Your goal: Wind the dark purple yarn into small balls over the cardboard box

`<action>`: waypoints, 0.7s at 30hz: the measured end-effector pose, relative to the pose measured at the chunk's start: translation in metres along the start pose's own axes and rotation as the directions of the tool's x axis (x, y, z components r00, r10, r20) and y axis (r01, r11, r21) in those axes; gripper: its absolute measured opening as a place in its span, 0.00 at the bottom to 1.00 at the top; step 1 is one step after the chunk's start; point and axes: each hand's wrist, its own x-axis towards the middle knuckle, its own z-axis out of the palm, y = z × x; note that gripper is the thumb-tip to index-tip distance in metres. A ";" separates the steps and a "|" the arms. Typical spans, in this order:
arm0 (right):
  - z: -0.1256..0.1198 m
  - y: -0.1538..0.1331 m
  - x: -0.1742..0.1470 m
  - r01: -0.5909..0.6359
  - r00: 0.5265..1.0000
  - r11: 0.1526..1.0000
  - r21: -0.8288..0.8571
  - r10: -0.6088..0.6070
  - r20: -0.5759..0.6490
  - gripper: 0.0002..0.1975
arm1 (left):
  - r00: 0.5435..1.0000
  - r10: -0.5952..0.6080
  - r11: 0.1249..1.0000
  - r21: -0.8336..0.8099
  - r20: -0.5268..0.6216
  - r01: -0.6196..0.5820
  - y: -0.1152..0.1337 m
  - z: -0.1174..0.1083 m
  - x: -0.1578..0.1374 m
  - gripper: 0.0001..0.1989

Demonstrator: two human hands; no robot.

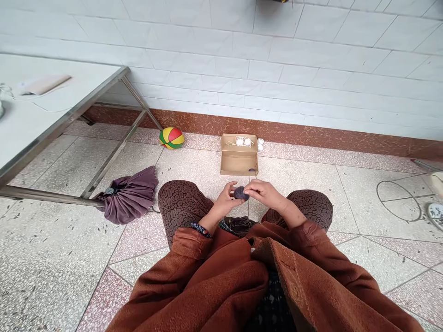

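Observation:
Between my knees, my left hand (225,199) holds a small dark purple ball of yarn (241,193), thumb and fingers curved round its left side. My right hand (263,192) touches the ball's right side with pinched fingers; a strand between them is too fine to make out. Just beyond stands an open cardboard box (238,162) on the floor. A dark bit of yarn (252,170) lies in its front right corner. Two white yarn balls (243,141) rest in the box's far part, with more white balls (260,145) on the floor at its right.
A metal-framed table (86,94) stands at the left, with a folded purple umbrella (131,196) by its leg. A colourful ball (172,138) lies near the wall. At the right is a round wire stand (398,200). The tiled wall (263,83) runs behind the box.

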 end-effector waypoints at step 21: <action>0.052 0.026 -0.033 -0.106 0.988 0.994 -0.043 0.110 0.111 0.10 | 0.985 -0.009 0.986 -0.164 -0.172 -0.019 -0.006 -0.001 0.006 0.28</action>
